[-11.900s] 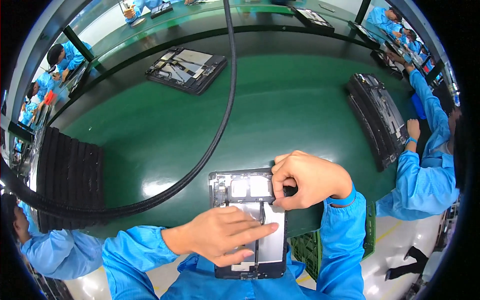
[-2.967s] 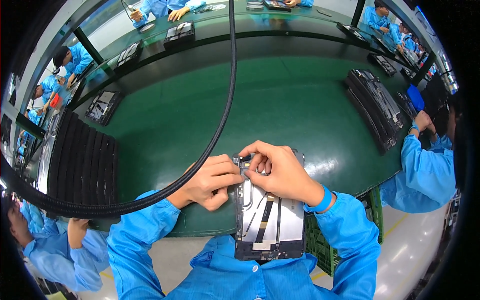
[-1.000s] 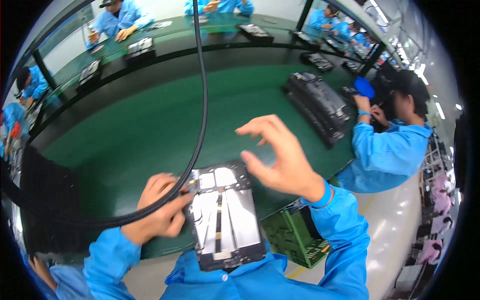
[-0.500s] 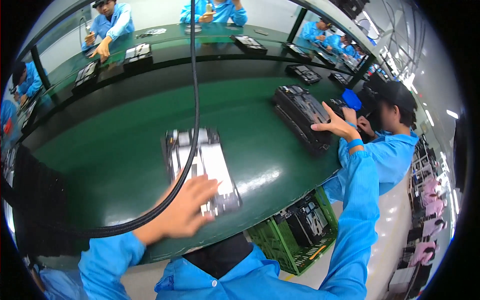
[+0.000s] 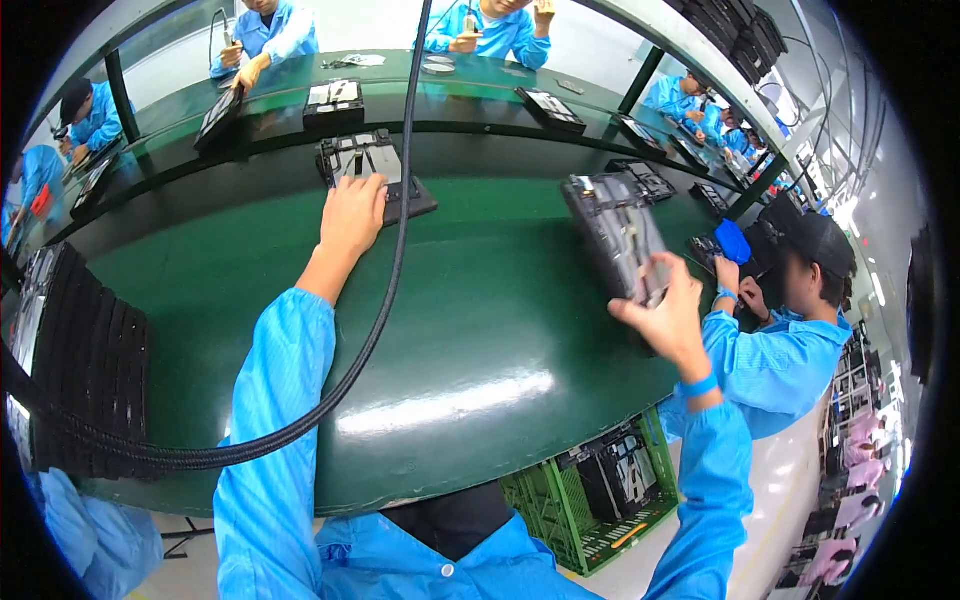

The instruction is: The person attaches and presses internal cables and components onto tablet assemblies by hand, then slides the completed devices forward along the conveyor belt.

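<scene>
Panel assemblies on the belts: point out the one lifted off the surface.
The dark panel gripped by the right hand, tilted above the belt. The one under the left hand lies flat.

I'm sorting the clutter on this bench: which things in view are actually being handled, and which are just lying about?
In hand:
left hand pressing on the flat panel assembly at the far edge of the green table
right hand gripping the tilted panel

Lying about:
black cable
black tray stack
green crate

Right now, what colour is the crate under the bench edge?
Green, a slatted plastic crate holding dark panels, seen best in the head view, lower right.
</scene>
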`<state>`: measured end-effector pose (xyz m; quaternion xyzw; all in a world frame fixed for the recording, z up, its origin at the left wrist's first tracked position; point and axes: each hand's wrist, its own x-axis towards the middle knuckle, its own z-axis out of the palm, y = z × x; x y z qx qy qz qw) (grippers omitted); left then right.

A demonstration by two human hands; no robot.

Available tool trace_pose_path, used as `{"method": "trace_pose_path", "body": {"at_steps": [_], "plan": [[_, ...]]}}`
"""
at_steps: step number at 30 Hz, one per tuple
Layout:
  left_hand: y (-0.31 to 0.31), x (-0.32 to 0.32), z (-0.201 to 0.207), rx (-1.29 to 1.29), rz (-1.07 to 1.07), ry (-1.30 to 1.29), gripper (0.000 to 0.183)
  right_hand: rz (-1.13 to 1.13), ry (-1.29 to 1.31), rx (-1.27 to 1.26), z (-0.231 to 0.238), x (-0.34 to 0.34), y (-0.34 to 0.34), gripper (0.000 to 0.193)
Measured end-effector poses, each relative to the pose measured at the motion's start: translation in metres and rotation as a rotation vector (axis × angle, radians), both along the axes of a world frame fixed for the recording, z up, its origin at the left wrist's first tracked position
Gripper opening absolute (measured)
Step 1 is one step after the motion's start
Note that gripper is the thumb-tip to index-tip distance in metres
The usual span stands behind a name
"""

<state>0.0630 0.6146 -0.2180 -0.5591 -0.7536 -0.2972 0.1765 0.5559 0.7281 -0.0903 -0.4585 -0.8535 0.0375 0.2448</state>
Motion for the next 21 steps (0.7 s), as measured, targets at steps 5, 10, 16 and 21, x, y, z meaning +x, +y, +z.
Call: {"method": "trace_pose_path", "body": {"at_steps": [5, 10, 16, 21], "plan": [[0.002, -0.024, 0.005, -0.095, 0.142, 0.185, 0.033, 0.25, 0.008, -0.182, -0.016, -0.063, -0.128, 0.116], [-0.06, 0.03, 0.014, 0.223, -0.023, -0.155, 0.02, 0.348, -0.285, -0.077, -0.032, -0.094, -0.202, 0.13], [-0.183, 0.111, 0.029, -0.053, -0.158, -0.449, 0.038, 0.439, -0.319, -0.169, 0.003, -0.103, -0.234, 0.099], [-0.214, 0.122, 0.039, -0.16, -0.311, -0.64, 0.067, 0.778, -0.092, -0.114, -0.01, -0.169, -0.157, 0.03]]}}
